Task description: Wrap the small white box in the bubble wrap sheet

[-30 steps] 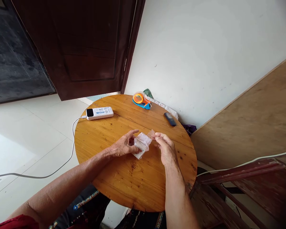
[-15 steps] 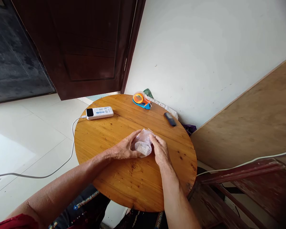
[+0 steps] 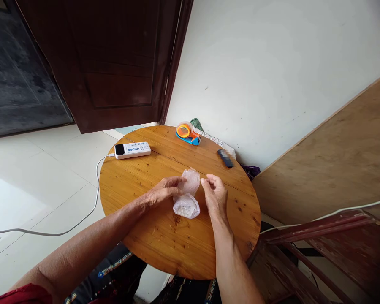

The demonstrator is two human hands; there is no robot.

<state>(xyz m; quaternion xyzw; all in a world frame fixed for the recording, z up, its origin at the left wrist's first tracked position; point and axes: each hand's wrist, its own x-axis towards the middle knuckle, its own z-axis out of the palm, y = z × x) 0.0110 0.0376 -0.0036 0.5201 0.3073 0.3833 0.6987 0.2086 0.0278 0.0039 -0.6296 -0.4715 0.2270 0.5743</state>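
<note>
A small piece of translucent bubble wrap (image 3: 190,181) lies on the round wooden table (image 3: 164,249), its flat flap stretching away from me. At its near end the wrap is rolled round a whitish object (image 3: 186,209), whose kind I cannot make out through the plastic. My left hand (image 3: 164,190) holds the left side of the wrap, with index finger on the flap and thumb by the fold. Just right of the wrap is my right hand (image 3: 215,192), fingers loosely curled, thumb and forefinger apart with nothing visible between them.
A white power bank (image 3: 133,150) with a cable (image 3: 96,190) sits at the table's left. Toward the back stands an orange and blue tape dispenser (image 3: 188,133). A dark blurred object (image 3: 225,158) lies at the right, near the wall (image 3: 256,84).
The wrap has opened out: its flap now lies flatter and the rolled part sits nearer to me. My right hand has come off the wrap and moved slightly right.
</note>
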